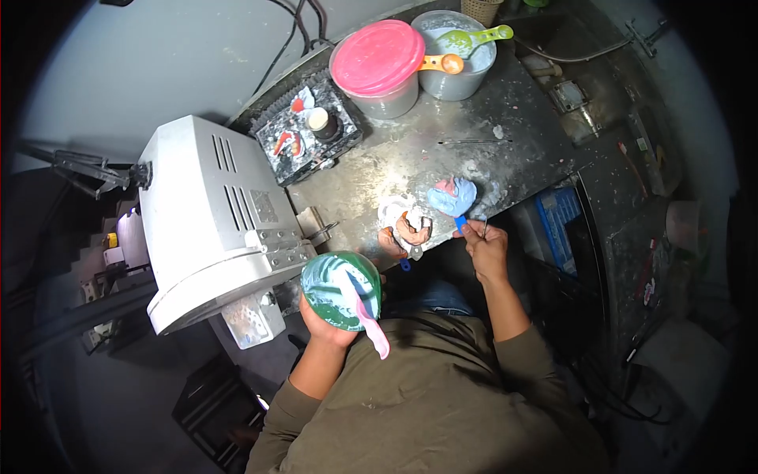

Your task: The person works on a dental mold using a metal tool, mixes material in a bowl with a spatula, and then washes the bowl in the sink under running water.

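My left hand (332, 332) cups a green mixing bowl (373, 272) from below, its fingers partly hidden under it. Pale wet plaster coats the inside, and a pink spatula (373, 330) leans in it with its handle over the rim. Out to the right, my right hand (485, 246) grips the blue handle of a dental impression tray (452, 196). Light blue material with a pink patch fills that tray, held over the bench edge. Left of it, dental impressions (413, 227) in brownish-pink material lie on the bench amid white plaster, a metal handle and a blue one sticking out.
A white machine (193, 213) stands on the left. Behind it sits a dark box (316, 142) with small red and white pieces. At the back are a pink-lidded tub (379, 59) and a powder tub (452, 85) with scoops. A thin tool (474, 141) lies on the bench.
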Motion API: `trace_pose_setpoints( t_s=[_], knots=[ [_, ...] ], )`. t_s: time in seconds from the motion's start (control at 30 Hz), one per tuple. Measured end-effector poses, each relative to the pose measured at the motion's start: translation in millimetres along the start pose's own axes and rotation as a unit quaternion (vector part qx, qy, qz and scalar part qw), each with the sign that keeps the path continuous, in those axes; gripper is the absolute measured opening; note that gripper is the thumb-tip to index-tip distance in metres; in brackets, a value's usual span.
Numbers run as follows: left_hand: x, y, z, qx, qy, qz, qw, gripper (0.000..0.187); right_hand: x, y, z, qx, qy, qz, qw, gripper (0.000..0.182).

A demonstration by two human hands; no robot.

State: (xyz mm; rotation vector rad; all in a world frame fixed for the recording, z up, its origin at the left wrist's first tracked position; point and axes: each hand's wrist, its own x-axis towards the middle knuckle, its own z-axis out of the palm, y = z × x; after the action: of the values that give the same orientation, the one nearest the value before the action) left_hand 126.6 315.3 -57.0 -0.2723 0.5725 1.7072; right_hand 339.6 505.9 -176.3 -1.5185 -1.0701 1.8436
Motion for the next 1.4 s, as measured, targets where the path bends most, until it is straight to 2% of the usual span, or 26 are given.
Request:
trace_pose_setpoints(
  t_s=[0.03, 0.13, 0.33, 0.4, 0.47, 0.53, 0.63, 0.73, 0.9, 1.1, 1.3, 1.4],
  knots=[
    [-3.9, -0.8, 0.0, -0.04, -0.027, -0.007, 0.999, 0.074, -0.1, -10.5, 6.1, 0.005, -0.017, -0.007, 1.0, 0.015],
    [-19.1, -1.3, -9.5, -0.038, -0.056, -0.001, 0.998, 0.074, -6.7, -40.6, 30.4, 0.025, -0.029, -0.024, 0.999, 0.015],
    [-55.9, 4.8, -20.8, -0.046, -0.022, 0.026, 0.998, 0.069, -31.8, -41.2, 61.5, 0.045, -0.069, -0.038, 0.996, 0.018],
    [-70.6, 6.5, -33.1, -0.043, -0.034, -0.01, 0.998, 0.07, -50.5, -35.5, 70.8, 0.039, -0.083, -0.034, 0.995, 0.018],
    [-84.4, 4.5, -41.8, -0.075, -0.009, 0.008, 0.997, 0.072, -70.2, -23.5, 79.4, 0.038, -0.093, -0.032, 0.994, 0.017],
    [-99.5, 9.8, -42.4, -0.085, 0.026, 0.006, 0.996, 0.066, -87.4, -4.6, 86.8, 0.023, -0.105, -0.031, 0.994, 0.017],
    [-123.2, 22.6, -61.4, -0.059, 0.009, -0.017, 0.998, 0.063, -113.4, 29.0, 95.3, 0.006, -0.117, -0.029, 0.993, 0.015],
    [-150.3, 30.2, -87.0, -0.096, 0.011, -0.006, 0.995, 0.063, -139.5, 57.6, 106.8, -0.001, -0.13, -0.012, 0.991, 0.015],
    [-197.1, 43.4, -134.9, -0.078, -0.016, -0.003, 0.997, 0.059, -169.4, 98.1, 142.7, -0.033, -0.161, 0.019, 0.986, 0.013],
    [-245.8, 50.6, -171.4, -0.084, -0.036, 0.058, 0.994, 0.071, -172.4, 155.5, 194.2, -0.026, -0.171, 0.025, 0.985, 0.013],
    [-273.0, 52.0, -178.0, -0.081, -0.002, 0.11, 0.991, 0.07, -165.3, 172.4, 223.5, -0.03, -0.151, 0.051, 0.987, 0.01],
    [-274.5, 48.8, -183.3, -0.087, -0.005, 0.126, 0.988, 0.069, -158.6, 178.2, 229.4, -0.047, -0.138, 0.027, 0.989, 0.01]
  ],
)
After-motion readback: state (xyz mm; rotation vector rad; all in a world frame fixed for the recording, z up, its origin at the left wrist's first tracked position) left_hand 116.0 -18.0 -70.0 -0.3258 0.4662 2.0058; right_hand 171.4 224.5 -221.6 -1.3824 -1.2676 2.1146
